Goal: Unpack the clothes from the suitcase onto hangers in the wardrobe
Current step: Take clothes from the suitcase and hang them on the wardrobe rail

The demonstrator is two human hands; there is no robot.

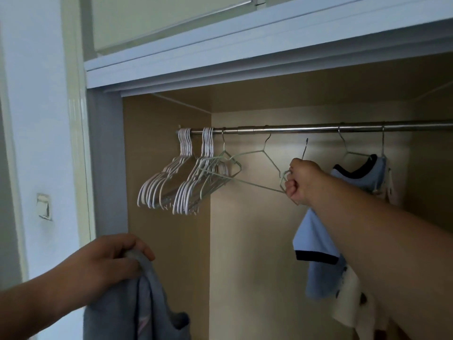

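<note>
Lower left, the left hand is bunched around a grey-blue garment hanging down from it. Middle left, white hangers crowd the rail. Right of centre, the right hand is fisted around a pale green wire hanger, just beside a hung light-blue shirt.

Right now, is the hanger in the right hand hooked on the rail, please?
No, the green hanger gripped by the right hand has its hook below the rail, clear of it.
</note>
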